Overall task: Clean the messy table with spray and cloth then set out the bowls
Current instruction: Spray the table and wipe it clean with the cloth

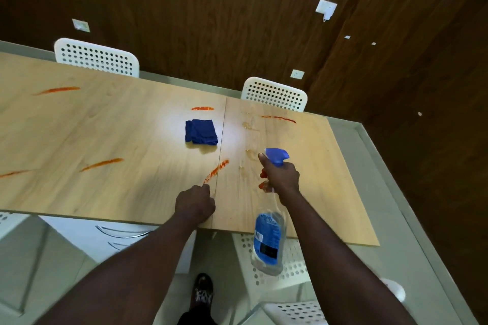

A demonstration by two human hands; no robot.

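Table (118,119): red smears (101,164), cloth (201,131), spray bottle (269,235), chairs (274,93)

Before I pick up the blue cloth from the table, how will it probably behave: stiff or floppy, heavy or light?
The blue cloth lies folded with soft rumpled edges, so it will probably flop and unfold when lifted. It looks thin, so likely light. Flat on the table, it should not roll.

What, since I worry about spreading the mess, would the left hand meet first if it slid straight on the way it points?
Probably the red smear by the seam: it starts right ahead of the left hand, which rests curled on the table. The blue cloth lies farther on.
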